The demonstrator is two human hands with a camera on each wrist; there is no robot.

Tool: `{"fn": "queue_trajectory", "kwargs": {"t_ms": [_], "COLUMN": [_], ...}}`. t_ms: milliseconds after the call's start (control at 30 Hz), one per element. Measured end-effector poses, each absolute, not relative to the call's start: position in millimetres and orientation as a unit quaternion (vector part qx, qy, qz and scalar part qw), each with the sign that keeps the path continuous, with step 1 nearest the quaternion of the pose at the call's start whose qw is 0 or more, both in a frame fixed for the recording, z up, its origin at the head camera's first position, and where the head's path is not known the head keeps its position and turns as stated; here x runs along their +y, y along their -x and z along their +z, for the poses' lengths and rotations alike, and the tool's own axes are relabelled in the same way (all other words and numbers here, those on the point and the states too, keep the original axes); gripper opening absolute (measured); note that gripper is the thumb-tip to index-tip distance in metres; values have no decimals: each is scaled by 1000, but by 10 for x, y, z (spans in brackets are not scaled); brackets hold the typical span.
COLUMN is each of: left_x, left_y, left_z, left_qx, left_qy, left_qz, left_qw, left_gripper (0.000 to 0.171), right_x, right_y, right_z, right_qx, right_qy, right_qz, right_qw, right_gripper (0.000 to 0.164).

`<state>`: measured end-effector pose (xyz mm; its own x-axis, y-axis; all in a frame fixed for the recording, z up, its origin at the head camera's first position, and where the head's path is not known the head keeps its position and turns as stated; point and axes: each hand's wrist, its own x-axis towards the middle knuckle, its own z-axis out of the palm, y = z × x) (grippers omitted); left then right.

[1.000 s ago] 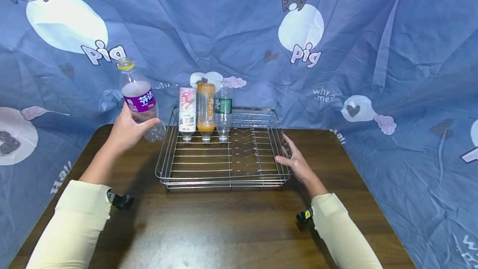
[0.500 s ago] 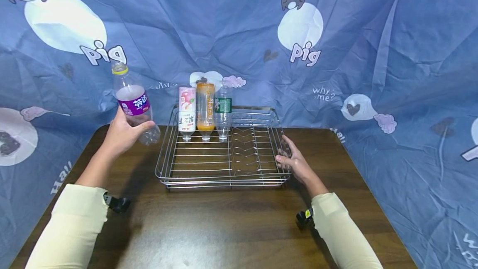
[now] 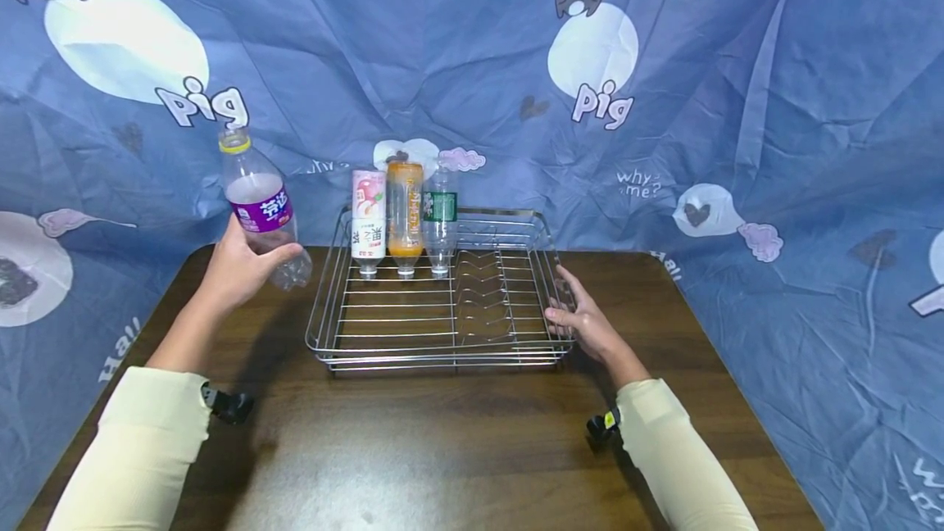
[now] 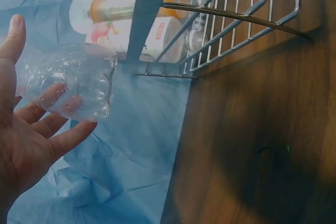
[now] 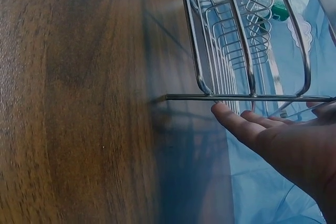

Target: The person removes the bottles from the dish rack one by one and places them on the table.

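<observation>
Purple-labelled bottle (image 3: 261,211): in the left hand (image 3: 239,265), left of the wire rack (image 3: 501,212) and apart from it; tilted, yellow-ringed mouth up and leaning left. The rack's left side wall stands between it and three bottles set side by side, neck down, at back left: pink-and-white bottle (image 3: 368,215), orange bottle (image 3: 406,211), green-labelled bottle (image 3: 440,206). Rack on brown table (image 3: 442,449); blue printed cloth (image 3: 472,47) behind.

Left hand: curled round the bottle's lower part, thumb on the near side. Right hand (image 3: 586,322): fingers nearly straight against the rack's right end, thumb across the wires.

Versus 1.0 s ago: held bottle and left hand slightly further left, bottle's mouth lower. Right hand, rack and three inverted bottles essentially unchanged.
</observation>
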<state>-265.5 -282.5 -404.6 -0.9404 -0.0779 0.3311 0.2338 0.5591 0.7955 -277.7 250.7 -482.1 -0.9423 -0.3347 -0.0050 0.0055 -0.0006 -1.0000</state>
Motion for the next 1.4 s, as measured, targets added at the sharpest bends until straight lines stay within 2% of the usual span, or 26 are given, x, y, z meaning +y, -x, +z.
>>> {"fn": "queue_trajectory", "kwargs": {"t_ms": [333,933,1233,1400], "left_x": [-2872,-2923,-3009,-3026], "left_y": [2624,2732,2758,2780], "left_z": [-4178,-4454,-4695,-4715], "left_qx": [-878,-879,-873,-872], "left_qy": [30,-7,-44,-47], "left_qz": [-450,-455,-454,-454], "left_qw": [161,143,172,177], "left_gripper": [82,98,87,87], "right_x": [2525,2563,2546,2553], "right_y": [2781,2783,2790,2784], "right_z": [-4830,-4871,-4891,-4882], "right_qx": [693,683,687,692], "right_qy": [127,128,131,125], "right_qz": [-698,-707,-703,-700], "right_qw": [125,133,127,123], "right_gripper": [95,100,99,98]}}
